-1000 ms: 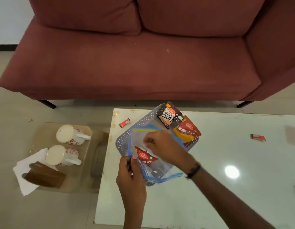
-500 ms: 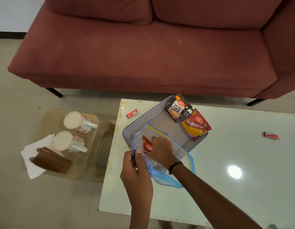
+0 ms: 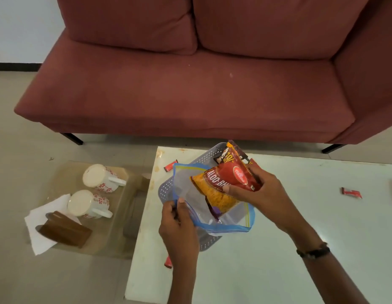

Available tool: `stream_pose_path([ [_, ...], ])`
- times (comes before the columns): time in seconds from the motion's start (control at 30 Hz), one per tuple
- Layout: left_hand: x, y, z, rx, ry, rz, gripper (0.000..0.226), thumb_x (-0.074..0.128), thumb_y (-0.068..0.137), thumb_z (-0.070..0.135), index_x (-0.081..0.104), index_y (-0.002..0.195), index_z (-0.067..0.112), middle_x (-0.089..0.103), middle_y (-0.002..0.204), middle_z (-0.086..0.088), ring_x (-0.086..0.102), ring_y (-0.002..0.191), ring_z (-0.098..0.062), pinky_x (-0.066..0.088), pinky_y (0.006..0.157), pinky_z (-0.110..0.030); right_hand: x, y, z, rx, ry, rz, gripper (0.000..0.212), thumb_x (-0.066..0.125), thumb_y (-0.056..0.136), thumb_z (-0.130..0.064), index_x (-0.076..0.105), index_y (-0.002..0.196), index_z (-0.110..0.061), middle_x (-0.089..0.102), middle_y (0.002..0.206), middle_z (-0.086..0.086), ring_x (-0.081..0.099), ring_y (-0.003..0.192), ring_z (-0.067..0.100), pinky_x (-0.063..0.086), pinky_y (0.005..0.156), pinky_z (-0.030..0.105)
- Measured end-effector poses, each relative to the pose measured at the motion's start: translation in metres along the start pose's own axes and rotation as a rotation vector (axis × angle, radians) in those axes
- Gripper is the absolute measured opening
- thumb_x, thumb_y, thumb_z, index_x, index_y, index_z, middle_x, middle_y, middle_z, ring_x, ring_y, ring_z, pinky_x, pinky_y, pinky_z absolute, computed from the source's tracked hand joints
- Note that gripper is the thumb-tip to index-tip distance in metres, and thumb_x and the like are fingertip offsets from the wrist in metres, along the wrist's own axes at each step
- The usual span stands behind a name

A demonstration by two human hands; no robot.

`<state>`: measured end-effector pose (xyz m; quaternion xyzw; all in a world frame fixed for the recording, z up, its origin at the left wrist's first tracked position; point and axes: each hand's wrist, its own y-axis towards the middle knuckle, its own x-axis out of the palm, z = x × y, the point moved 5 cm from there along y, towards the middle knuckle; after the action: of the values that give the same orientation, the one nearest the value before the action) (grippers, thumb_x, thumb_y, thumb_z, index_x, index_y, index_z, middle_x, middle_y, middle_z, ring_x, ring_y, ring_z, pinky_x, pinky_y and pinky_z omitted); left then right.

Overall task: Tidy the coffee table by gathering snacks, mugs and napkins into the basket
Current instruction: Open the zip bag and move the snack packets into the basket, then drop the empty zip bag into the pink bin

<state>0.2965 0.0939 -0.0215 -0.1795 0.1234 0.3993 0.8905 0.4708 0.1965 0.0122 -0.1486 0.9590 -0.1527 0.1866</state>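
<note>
Overhead: snack packet going into zip bag at the white coffee table's far-left corner.

Right hand closed around a red-and-orange foil snack packet, label reading "ALOO BH…", lower end inside a clear blue-edged zip bag. Left hand pinches the bag's near rim. Bag sits over a grey perforated plastic basket; a dark packet marked "10/-" leans at its far wall. Small red wrappers: far-left corner, right edge. Two white floral mugs and a white napkin lie on a side surface left of the table.
</note>
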Motion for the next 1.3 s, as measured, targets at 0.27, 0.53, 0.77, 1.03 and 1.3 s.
stream_pose_path([
  [0.27, -0.015, 0.002, -0.022, -0.073, 0.018, 0.024, 0.022, 0.05, 0.093, 0.03, 0.055, 0.073, 0.023, 0.063, 0.066, -0.009, 0.06, 0.066, -0.032, 0.056, 0.068, -0.051, -0.079, 0.026, -0.016, -0.168, 0.183, 0.439, 0.032, 0.08, 0.071, -0.029, 0.067, 0.1, -0.024, 0.073, 0.089, -0.006, 0.068, 0.08, 0.009, 0.055, 0.071, 0.031],
  [0.53, -0.01, -0.002, -0.019, -0.054, -0.046, -0.026, 0.021, 0.049, 0.092, 0.027, 0.052, 0.072, 0.029, 0.064, 0.07, -0.001, 0.062, 0.063, -0.014, 0.047, 0.044, -0.008, -0.011, 0.117, 0.105, 0.026, -0.312, 0.274, 0.052, 0.079, 0.068, -0.038, 0.062, 0.113, -0.018, 0.064, 0.092, -0.005, 0.059, 0.081, 0.013, 0.044, 0.074, 0.024],
  [0.77, 0.0, -0.003, -0.025, -0.027, -0.075, -0.072, 0.02, 0.051, 0.092, 0.024, 0.055, 0.072, 0.022, 0.063, 0.066, -0.012, 0.054, 0.053, -0.013, 0.044, 0.042, -0.012, 0.018, 0.151, 0.166, 0.102, -0.509, 0.286, 0.051, 0.072, 0.076, -0.04, 0.058, 0.118, -0.016, 0.07, 0.107, 0.007, 0.065, 0.095, 0.026, 0.056, 0.078, 0.037],
  [1.03, 0.014, -0.008, -0.012, -0.112, -0.202, -0.136, 0.02, 0.047, 0.092, 0.025, 0.056, 0.076, 0.017, 0.062, 0.058, 0.011, 0.056, 0.052, -0.001, 0.048, 0.045, -0.014, -0.009, 0.07, 0.141, -0.126, -0.278, 0.243, 0.055, 0.073, 0.079, -0.013, 0.05, 0.129, -0.019, 0.055, 0.134, 0.008, 0.054, 0.119, 0.021, 0.049, 0.098, 0.039],
  [1.3, 0.053, -0.054, 0.036, -0.132, -0.38, -0.317, 0.019, 0.048, 0.094, 0.017, 0.058, 0.078, 0.019, 0.062, 0.057, 0.015, 0.054, 0.052, 0.002, 0.046, 0.051, -0.015, -0.003, -0.044, 0.106, -0.073, 0.155, 0.019, 0.076, 0.083, 0.065, -0.002, 0.046, 0.118, -0.042, 0.049, 0.121, -0.032, 0.046, 0.103, -0.03, 0.037, 0.083, -0.003],
])
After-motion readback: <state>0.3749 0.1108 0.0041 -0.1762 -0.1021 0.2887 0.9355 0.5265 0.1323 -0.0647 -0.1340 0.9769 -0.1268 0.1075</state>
